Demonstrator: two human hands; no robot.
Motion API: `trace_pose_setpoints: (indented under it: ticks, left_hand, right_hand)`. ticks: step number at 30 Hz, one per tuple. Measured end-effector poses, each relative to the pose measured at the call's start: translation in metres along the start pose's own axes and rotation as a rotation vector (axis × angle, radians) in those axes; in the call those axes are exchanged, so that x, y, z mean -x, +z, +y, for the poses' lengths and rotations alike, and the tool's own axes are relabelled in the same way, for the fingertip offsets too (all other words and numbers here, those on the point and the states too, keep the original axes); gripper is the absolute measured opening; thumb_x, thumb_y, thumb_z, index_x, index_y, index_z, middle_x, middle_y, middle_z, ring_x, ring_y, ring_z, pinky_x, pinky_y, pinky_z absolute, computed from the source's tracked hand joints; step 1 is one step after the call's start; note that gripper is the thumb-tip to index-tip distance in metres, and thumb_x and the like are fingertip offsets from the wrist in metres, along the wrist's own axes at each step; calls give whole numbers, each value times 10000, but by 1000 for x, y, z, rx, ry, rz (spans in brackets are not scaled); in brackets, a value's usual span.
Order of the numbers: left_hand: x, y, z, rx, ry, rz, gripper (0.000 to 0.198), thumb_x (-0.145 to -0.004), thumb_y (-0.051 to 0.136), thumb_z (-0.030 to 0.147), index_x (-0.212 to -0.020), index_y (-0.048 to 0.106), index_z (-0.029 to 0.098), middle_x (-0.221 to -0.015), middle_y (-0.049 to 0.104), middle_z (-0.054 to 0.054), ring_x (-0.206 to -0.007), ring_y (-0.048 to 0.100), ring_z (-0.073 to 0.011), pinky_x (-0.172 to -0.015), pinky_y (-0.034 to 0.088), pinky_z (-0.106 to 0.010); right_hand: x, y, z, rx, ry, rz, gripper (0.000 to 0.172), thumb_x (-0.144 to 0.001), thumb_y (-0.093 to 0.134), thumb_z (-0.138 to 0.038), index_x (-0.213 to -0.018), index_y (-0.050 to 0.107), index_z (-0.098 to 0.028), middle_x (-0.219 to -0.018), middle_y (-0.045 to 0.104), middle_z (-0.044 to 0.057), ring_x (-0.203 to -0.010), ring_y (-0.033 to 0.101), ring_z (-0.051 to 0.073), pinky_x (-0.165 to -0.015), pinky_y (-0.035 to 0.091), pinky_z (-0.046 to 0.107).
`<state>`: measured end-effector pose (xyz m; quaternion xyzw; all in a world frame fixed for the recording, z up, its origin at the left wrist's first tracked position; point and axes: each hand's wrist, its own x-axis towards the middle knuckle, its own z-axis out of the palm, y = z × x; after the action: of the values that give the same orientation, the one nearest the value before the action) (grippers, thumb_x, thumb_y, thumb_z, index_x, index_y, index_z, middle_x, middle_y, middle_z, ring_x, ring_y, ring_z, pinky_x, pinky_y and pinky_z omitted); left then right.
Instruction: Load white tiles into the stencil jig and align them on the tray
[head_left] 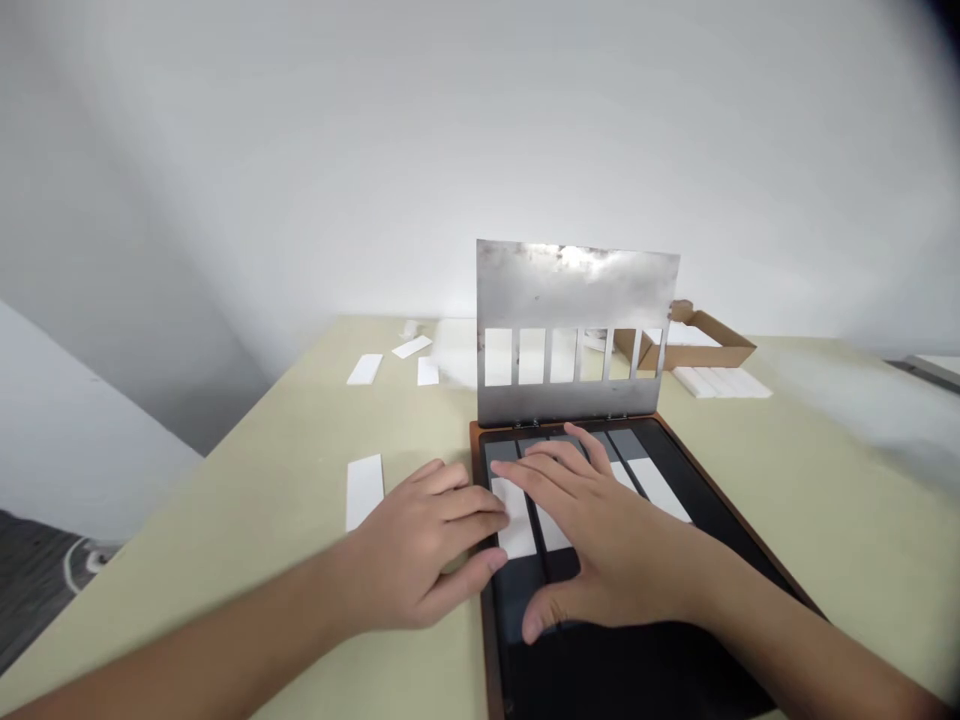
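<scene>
My left hand (420, 545) rests at the left edge of a brown-framed black board (720, 530), its fingertips reaching a white strip (514, 518). My right hand (592, 530) lies spread over the board, covering parts of several white strips set in dark lanes. One strip (656, 488) shows to the right of that hand, and another (552, 530) shows under its fingers. Neither hand holds anything. A stained metal plate (574, 290) with a row of rectangular slots stands upright, hinged along the board's far edge.
Loose white strips (364, 492) lie on the beige table (225, 500) left of the board, with several more farther back. Behind the plate on the right stands an open cardboard box (709, 345), and a row of white strips (720, 382) lies before it.
</scene>
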<state>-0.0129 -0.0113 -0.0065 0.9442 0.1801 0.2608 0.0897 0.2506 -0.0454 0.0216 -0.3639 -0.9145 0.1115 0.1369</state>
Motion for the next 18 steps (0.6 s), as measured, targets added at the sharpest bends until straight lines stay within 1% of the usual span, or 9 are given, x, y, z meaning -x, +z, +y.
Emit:
trace_pose_setpoints:
  ticks: [1,3,5,8,10,13,18]
  left_hand:
    - [0,0,0,2,-5,1,246,-1035,580,254,-1239,708,206,-1133,768,-58,-902,561,-238,-790,389,-392]
    - [1,1,-1,6,-11,-3,262,-1034,573,230,-1258,706,206,-1140,768,-52,-899,554,-235,-789,384,-393]
    - [1,0,-1,12,-7,-9,270,-1034,565,204,-1265,705,199,-1148,768,-49,-907,554,-233,-797,384,-394]
    - [0,0,-1,18,-3,-17,276,-1036,555,181,-1267,706,192,-1155,769,-53,-917,562,-232,-813,394,-394]
    - [0,0,-2,13,-5,-12,273,-1039,550,181,-1264,705,190,-1155,769,-59,-926,570,-235,-823,400,-393]
    - [1,1,-3,-2,6,-7,270,-1045,546,190,-1270,696,181,-1157,769,-68,-943,576,-241,-823,397,-393]
    - [3,0,-5,0,33,10,259,-1049,524,204,-1246,689,175,-1175,755,-77,-920,563,-239,-800,376,-398]
  right_hand:
    - [1,3,2,-20,-5,-13,1055,-876,673,-784,-1664,289,-196,-1560,543,101,-1490,398,294,-1335,-17,581]
    - [2,7,5,-50,-4,-24,1070,-878,670,-784,-1679,262,-204,-1570,541,93,-1483,406,288,-1336,-28,578]
    - [3,10,5,-52,4,-20,1062,-880,664,-793,-1674,281,-202,-1543,569,94,-1467,421,288,-1335,-26,584]
    - [5,10,3,-15,10,6,1034,-891,636,-809,-1655,331,-184,-1445,638,106,-1397,477,285,-1329,9,600]
    - [5,9,2,18,17,20,942,-940,617,-760,-1640,362,-184,-1377,676,99,-1349,505,277,-1321,56,606]
    - [4,7,3,51,26,14,780,-1008,623,-634,-1610,409,-188,-1310,711,85,-1317,518,275,-1307,118,616]
    - [3,7,4,75,26,9,610,-1044,629,-491,-1555,481,-191,-1301,726,83,-1261,550,272,-1292,180,634]
